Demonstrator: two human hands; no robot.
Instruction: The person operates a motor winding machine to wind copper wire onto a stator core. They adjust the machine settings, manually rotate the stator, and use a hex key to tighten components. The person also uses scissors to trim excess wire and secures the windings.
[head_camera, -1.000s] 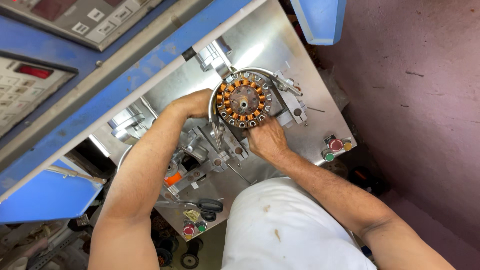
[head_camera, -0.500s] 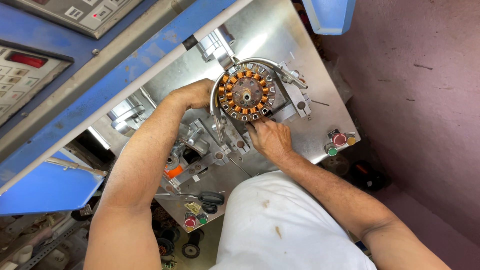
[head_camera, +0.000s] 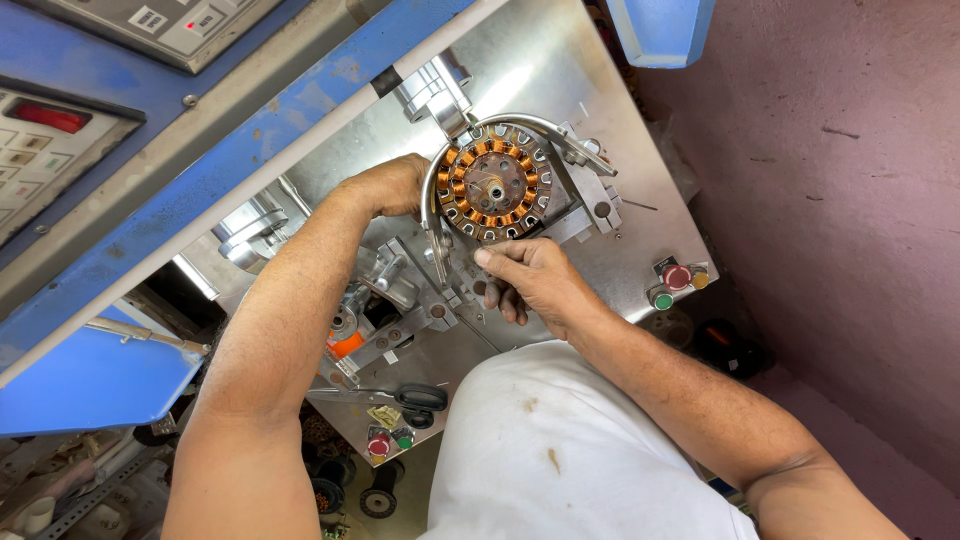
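Two hands flank the copper-wound stator (head_camera: 492, 183) mounted flat on the steel machine plate (head_camera: 640, 150): the left hand (head_camera: 390, 185) curls its fingers on the curved guard at its left edge, while the nearer right hand (head_camera: 535, 280), just below, pinches its fingers together at the rim.

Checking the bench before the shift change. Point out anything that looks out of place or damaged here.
Nothing looks broken or spilled. The copper-wound stator sits square in its curved metal guide, with the left hand on the guide's rim and the right hand just below it. Only the black-handled scissors lie loose near the plate's lower edge.
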